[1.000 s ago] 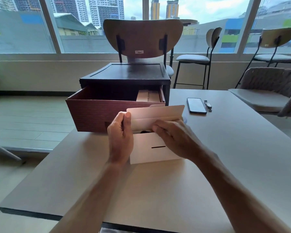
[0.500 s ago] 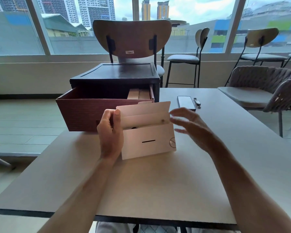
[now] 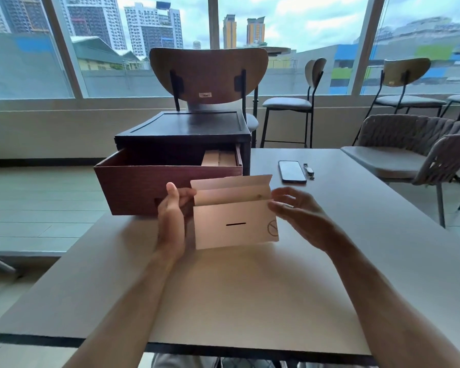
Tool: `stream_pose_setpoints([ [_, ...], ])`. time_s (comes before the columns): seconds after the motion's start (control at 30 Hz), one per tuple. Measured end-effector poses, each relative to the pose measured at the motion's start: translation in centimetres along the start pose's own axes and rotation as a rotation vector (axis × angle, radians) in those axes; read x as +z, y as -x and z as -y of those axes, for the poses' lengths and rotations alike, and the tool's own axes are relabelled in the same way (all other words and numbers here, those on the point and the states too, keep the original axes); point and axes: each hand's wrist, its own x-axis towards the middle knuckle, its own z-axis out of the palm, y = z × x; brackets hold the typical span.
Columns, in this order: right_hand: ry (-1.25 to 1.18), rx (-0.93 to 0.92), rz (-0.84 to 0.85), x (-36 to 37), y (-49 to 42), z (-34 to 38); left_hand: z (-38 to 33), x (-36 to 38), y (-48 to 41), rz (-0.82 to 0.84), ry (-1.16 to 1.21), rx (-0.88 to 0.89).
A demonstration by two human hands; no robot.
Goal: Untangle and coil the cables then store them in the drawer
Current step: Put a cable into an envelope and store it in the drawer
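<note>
Bare table [image 3: 250, 301] surrounds white box [image 3: 235, 225] — left hand [image 3: 171, 219] grips its edge.

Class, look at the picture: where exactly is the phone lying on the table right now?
The phone lies flat on the table, right of the open drawer, with a small watch beside it on its right.

box [image 3: 234, 227]: white, black slot mark | drawer [image 3: 144, 189]: reddish-brown, fine horizontal ribbing | cabinet [image 3: 186, 128]: black | table [image 3: 250, 301]: light beige, dark edge | phone [image 3: 291, 171]: black | chair back [image 3: 209, 73]: brown wood
</note>
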Motion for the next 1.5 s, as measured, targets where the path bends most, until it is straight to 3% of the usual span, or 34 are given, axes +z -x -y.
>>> stream_pose_setpoints([
  [0.07,0.002,-0.040,-0.062,-0.4,-0.1,0.1,-0.1,-0.2,-0.1,0.130,0.054,-0.050],
  [0.17,0.009,-0.069,-0.110,-0.8,-0.2,0.2,0.2,-0.1,0.2,0.243,-0.006,0.022],
  [0.53,-0.085,-0.027,-0.089,-1.5,-0.3,-0.9,0.2,-0.5,0.8,0.339,-0.192,0.194],
  [0.7,-0.124,0.015,-0.137,-2.4,-0.5,-1.5,0.6,-0.3,1.4,0.449,-0.356,0.103],
  [1.07,-0.186,0.021,-0.115,-2.4,0.0,-0.8,0.5,-0.3,1.5,0.425,-0.355,0.161],
  [1.5,-0.180,0.133,0.157,-1.7,1.5,0.7,1.2,-1.1,0.6,0.422,-0.291,0.064],
])
